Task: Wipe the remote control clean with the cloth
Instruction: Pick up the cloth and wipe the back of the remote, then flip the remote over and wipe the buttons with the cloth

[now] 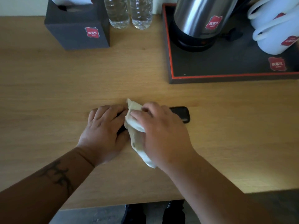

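Observation:
A black remote control (182, 114) lies crosswise on the wooden table (48, 88), and only its right end shows clearly. My left hand (103, 131) grips its left end and holds it against the table. My right hand (161, 135) is closed on a crumpled cream cloth (135, 125) and presses it onto the middle of the remote. Both hands and the cloth hide most of the remote's body.
At the back stand a dark tissue box (77, 28) and two clear water bottles (127, 12). A black tray with a red rim (168, 62) at the back right holds a steel kettle (200, 18) and white cups (275, 25). The table's front edge (113, 206) is close below my arms.

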